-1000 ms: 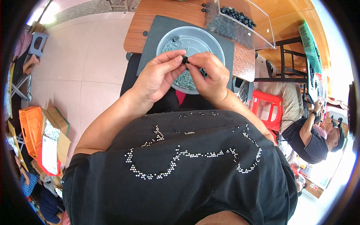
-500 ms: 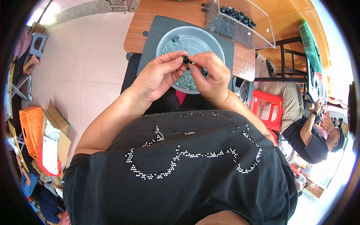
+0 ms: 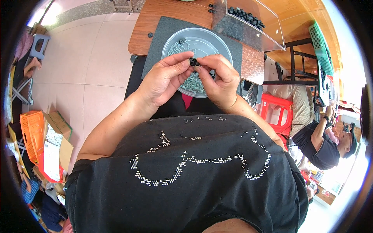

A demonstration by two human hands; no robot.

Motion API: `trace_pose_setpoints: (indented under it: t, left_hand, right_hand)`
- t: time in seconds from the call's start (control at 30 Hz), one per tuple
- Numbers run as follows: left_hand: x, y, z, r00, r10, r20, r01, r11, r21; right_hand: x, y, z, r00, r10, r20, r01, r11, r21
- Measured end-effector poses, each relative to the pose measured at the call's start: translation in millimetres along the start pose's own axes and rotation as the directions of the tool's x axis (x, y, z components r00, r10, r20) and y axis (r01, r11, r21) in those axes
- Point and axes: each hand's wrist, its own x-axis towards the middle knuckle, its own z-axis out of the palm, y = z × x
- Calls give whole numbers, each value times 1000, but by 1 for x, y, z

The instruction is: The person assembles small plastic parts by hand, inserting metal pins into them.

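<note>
Above a grey round basin [image 3: 226, 47], my left hand [image 3: 161, 79] pinches a small black round plastic part [image 3: 193, 61] between thumb and fingers. My right hand [image 3: 220, 79] is closed at the right side of that part, its thumb and index fingertips against it. Whether a screw is between the right fingertips is hidden. Loose silvery screws [image 3: 194, 84] lie in the basin under my hands, and a few more black parts [image 3: 212, 73] are among them beside my right thumb.
The basin stands on a dark grey mat [image 3: 155, 50] on a brown wooden table [image 3: 142, 23]. A clear plastic box [image 3: 252, 33] of black parts is at the back right. Right of me are a red stool [image 3: 276, 110] and a seated person [image 3: 318, 141]; an orange crate [image 3: 32, 132] is left.
The right fingertips have closed in on the black part. A light-coloured, screw-like tip seen between them before is now out of sight. The left hand has barely moved.
</note>
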Motion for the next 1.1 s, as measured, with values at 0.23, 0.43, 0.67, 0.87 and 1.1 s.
trace_pose_setpoints:
  t: [0.23,0.43,0.67,0.87,1.1]
  left_hand:
    - [-2,0,5,1000,26,-15,-26,1000,13]
    - [-4,2,8,999,49,5,-49,998,46]
    - [-3,2,6,998,60,0,-60,997,55]
    - [-4,2,10,996,84,-42,-79,992,98]
    - [-5,-3,7,986,169,-8,-162,953,257]
  right_hand:
    - [-2,2,0,996,83,-41,-80,995,61]
    - [3,-3,-4,1000,-4,-2,4,1000,-11]
    - [3,-4,-3,999,-45,-15,45,999,-28]
    - [4,-2,-3,995,-99,-21,98,995,-18]
    - [1,1,-3,996,-83,-17,83,996,-13]
